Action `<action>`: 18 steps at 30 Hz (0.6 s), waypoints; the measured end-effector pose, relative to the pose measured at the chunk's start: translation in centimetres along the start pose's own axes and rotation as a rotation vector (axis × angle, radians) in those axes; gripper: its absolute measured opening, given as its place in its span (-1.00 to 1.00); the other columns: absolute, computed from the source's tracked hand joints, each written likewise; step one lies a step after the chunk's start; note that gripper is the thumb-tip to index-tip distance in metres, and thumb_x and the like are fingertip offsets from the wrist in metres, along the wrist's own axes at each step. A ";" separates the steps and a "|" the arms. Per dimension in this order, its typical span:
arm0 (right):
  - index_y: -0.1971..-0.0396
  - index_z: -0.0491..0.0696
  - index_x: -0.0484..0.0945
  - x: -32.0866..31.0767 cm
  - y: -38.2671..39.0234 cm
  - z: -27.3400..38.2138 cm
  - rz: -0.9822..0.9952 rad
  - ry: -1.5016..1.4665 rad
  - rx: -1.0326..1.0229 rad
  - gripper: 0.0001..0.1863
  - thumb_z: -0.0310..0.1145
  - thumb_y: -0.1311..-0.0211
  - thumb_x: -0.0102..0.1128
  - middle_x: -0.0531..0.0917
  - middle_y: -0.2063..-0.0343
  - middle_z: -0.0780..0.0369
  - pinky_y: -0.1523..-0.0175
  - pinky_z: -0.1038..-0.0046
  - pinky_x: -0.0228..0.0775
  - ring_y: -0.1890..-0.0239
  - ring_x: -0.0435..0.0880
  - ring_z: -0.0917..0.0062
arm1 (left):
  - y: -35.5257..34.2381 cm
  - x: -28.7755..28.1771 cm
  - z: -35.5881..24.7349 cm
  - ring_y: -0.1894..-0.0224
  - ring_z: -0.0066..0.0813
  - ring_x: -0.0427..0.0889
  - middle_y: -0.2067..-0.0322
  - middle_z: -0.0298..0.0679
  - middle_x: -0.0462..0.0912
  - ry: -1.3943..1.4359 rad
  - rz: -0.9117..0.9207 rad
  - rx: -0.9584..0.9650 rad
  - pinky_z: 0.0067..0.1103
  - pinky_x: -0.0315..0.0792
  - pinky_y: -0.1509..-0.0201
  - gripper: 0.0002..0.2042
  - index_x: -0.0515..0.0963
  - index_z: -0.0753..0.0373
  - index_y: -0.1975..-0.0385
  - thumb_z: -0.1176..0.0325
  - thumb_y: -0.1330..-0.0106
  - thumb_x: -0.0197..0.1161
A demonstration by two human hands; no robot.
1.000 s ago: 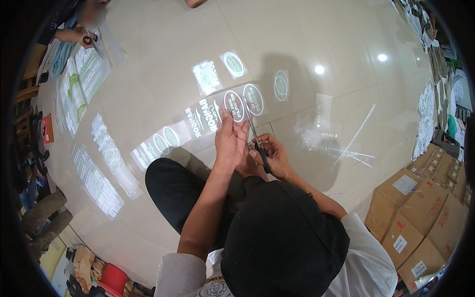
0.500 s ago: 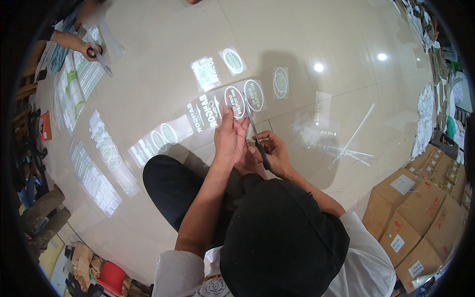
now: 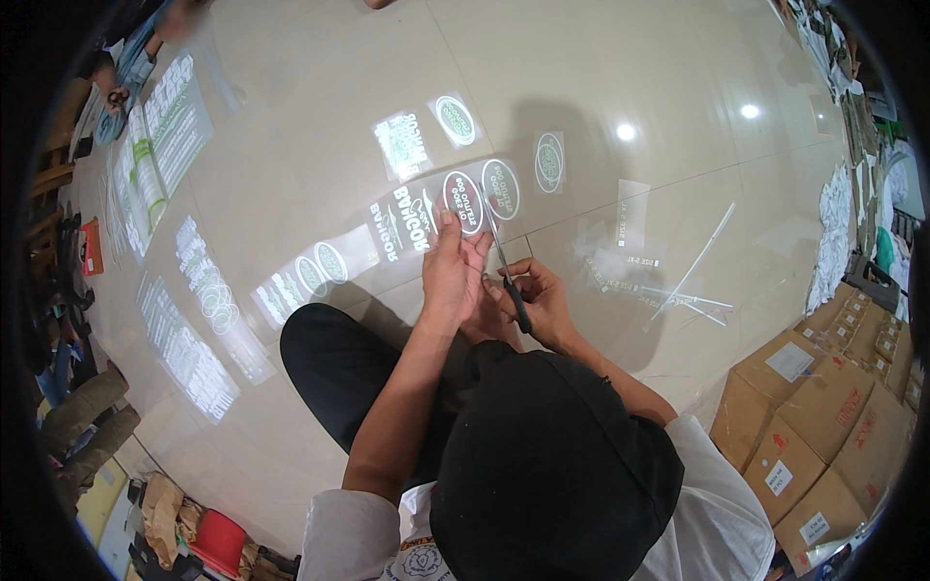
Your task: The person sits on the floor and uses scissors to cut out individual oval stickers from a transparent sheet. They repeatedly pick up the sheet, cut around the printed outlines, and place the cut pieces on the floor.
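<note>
Head view looks down on a person seated on a pale tiled floor (image 3: 320, 116), a black cap (image 3: 552, 465) filling the lower middle. Held up in front of them is a clear film sheet (image 3: 426, 218) printed with white lettering and 2 oval labels with dark centres and white rims; it is glossy and see-through, so the tiles show through it. The left hand (image 3: 453, 276) pinches the sheet's near edge, fingers closed on the film just below 1 oval. The right hand (image 3: 544, 308) grips a pair of scissors (image 3: 506, 266) by dark handles, fingers curled through them, with the thin blades pointing up and away between the 2 ovals. More cut oval labels (image 3: 455, 118) and printed film pieces lie flat on the floor beyond, and thin clear offcut strips (image 3: 678, 286) lie to the right. Cardboard boxes (image 3: 823, 426) are stacked at the right edge.
</note>
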State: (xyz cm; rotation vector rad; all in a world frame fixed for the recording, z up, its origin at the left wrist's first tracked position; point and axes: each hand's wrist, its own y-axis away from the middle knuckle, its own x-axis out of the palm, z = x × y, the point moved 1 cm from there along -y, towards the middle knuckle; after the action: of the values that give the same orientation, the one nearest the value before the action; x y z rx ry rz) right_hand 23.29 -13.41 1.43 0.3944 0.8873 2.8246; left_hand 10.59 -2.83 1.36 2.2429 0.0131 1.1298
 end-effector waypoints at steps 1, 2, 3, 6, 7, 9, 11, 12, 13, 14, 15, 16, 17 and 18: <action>0.00 -0.15 0.53 0.0 -0.1 -0.2 0.003 -0.005 -0.019 -0.62 -0.40 -0.30 0.51 0.65 0.51 0.33 0.42 0.62 0.39 0.52 0.58 0.73 | 0.0 -0.3 0.2 -0.36 -0.19 0.53 -0.38 -0.10 0.43 -0.012 -0.030 -0.014 -0.24 0.35 -0.54 -0.50 0.14 0.26 -0.54 0.22 -0.72 -0.09; -0.01 -0.15 0.52 -0.1 -0.3 -0.3 0.005 -0.010 -0.038 -0.61 -0.40 -0.30 0.51 0.65 0.51 0.33 0.43 0.62 0.40 0.51 0.58 0.73 | 0.0 -0.3 0.2 -0.36 -0.20 0.53 -0.38 -0.11 0.44 -0.023 -0.039 -0.031 -0.25 0.36 -0.53 -0.50 0.15 0.26 -0.54 0.22 -0.72 -0.08; -0.01 -0.15 0.52 -0.2 -0.5 -0.4 0.007 -0.014 -0.057 -0.61 -0.40 -0.31 0.50 0.65 0.51 0.33 0.43 0.62 0.40 0.51 0.58 0.73 | 0.2 -0.3 0.3 -0.36 -0.21 0.53 -0.37 -0.12 0.45 -0.034 -0.048 -0.049 -0.25 0.36 -0.53 -0.51 0.16 0.26 -0.53 0.21 -0.72 -0.08; -0.02 -0.16 0.51 -0.5 -0.9 -0.2 0.002 -0.006 -0.070 -0.61 -0.40 -0.32 0.49 0.64 0.50 0.34 0.43 0.61 0.40 0.51 0.58 0.73 | 0.6 -0.1 0.8 -0.36 -0.24 0.53 -0.36 -0.15 0.46 -0.043 -0.008 -0.053 -0.27 0.37 -0.52 -0.51 0.16 0.26 -0.53 0.21 -0.72 -0.08; -0.02 -0.16 0.51 -0.5 -1.0 -0.2 -0.007 -0.015 -0.067 -0.61 -0.39 -0.32 0.48 0.64 0.51 0.34 0.43 0.61 0.40 0.51 0.58 0.73 | 0.7 0.0 1.0 -0.36 -0.24 0.53 -0.36 -0.14 0.47 -0.044 0.000 -0.052 -0.27 0.38 -0.51 -0.52 0.17 0.27 -0.52 0.22 -0.72 -0.08; -0.03 -0.17 0.51 -0.5 -1.2 0.1 -0.025 -0.034 -0.061 -0.61 -0.39 -0.33 0.47 0.64 0.52 0.33 0.43 0.62 0.40 0.51 0.58 0.73 | 1.0 0.3 1.2 -0.35 -0.24 0.54 -0.33 -0.13 0.48 -0.046 0.002 -0.059 -0.26 0.39 -0.50 -0.53 0.18 0.28 -0.50 0.24 -0.72 -0.08; -0.03 -0.18 0.50 -0.6 -0.9 1.0 -0.037 0.003 -0.013 -0.61 -0.38 -0.33 0.47 0.64 0.53 0.32 0.42 0.62 0.40 0.52 0.58 0.73 | 1.1 0.6 1.2 -0.35 -0.24 0.54 -0.32 -0.11 0.48 -0.047 0.003 -0.063 -0.26 0.40 -0.49 -0.54 0.18 0.29 -0.49 0.25 -0.71 -0.08; -0.03 -0.18 0.50 -0.5 -0.8 1.4 -0.042 0.021 0.011 -0.61 -0.37 -0.33 0.47 0.64 0.53 0.32 0.42 0.63 0.40 0.52 0.58 0.73 | 1.1 0.6 1.2 -0.35 -0.24 0.53 -0.33 -0.11 0.47 -0.045 0.012 -0.060 -0.27 0.40 -0.49 -0.54 0.18 0.29 -0.49 0.25 -0.72 -0.09; -0.03 -0.18 0.51 -0.5 -0.8 1.1 -0.044 0.004 -0.001 -0.60 -0.37 -0.33 0.48 0.64 0.53 0.31 0.43 0.63 0.40 0.53 0.58 0.73 | 1.1 0.7 1.2 -0.36 -0.24 0.53 -0.34 -0.12 0.46 -0.044 0.020 -0.057 -0.27 0.40 -0.49 -0.53 0.17 0.29 -0.50 0.25 -0.72 -0.09; -0.02 -0.19 0.51 -0.5 -0.7 0.9 -0.050 -0.012 -0.013 -0.60 -0.36 -0.33 0.48 0.64 0.54 0.31 0.43 0.63 0.39 0.53 0.58 0.73 | 1.1 1.0 1.2 -0.36 -0.25 0.53 -0.35 -0.12 0.46 -0.041 0.030 -0.059 -0.28 0.40 -0.49 -0.53 0.16 0.28 -0.51 0.24 -0.72 -0.09; -0.02 -0.19 0.51 -0.6 -0.6 0.8 -0.056 -0.029 -0.025 -0.59 -0.35 -0.33 0.48 0.64 0.54 0.31 0.44 0.63 0.39 0.54 0.58 0.73 | 1.2 1.3 1.3 -0.36 -0.25 0.53 -0.35 -0.13 0.45 -0.038 0.040 -0.061 -0.29 0.40 -0.49 -0.52 0.15 0.27 -0.52 0.24 -0.72 -0.10; -0.02 -0.20 0.51 -0.8 -0.6 0.7 -0.064 -0.027 -0.022 -0.59 -0.35 -0.33 0.49 0.64 0.54 0.30 0.44 0.63 0.38 0.54 0.57 0.72 | 1.2 1.6 1.3 -0.36 -0.26 0.52 -0.36 -0.13 0.45 -0.034 0.050 -0.063 -0.29 0.41 -0.48 -0.52 0.14 0.27 -0.53 0.23 -0.72 -0.10; -0.02 -0.20 0.52 -0.8 -0.5 0.8 -0.067 -0.027 -0.016 -0.59 -0.35 -0.33 0.49 0.65 0.54 0.30 0.44 0.63 0.38 0.55 0.57 0.72 | 1.2 1.4 1.3 -0.36 -0.26 0.52 -0.36 -0.14 0.45 -0.055 0.051 -0.067 -0.30 0.41 -0.48 -0.51 0.13 0.26 -0.53 0.23 -0.72 -0.11; -0.02 -0.20 0.52 -0.7 -0.5 0.9 -0.069 -0.028 -0.010 -0.59 -0.34 -0.33 0.49 0.65 0.53 0.30 0.45 0.63 0.37 0.55 0.57 0.72 | 1.1 1.2 1.4 -0.36 -0.27 0.52 -0.36 -0.15 0.45 -0.076 0.053 -0.072 -0.30 0.41 -0.48 -0.51 0.12 0.25 -0.54 0.22 -0.72 -0.11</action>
State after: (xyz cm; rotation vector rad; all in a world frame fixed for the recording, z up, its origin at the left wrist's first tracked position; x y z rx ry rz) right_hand 24.29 -12.69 1.68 0.3925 0.8634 2.7531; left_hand 12.06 -4.13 2.25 2.2318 -0.1162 1.0553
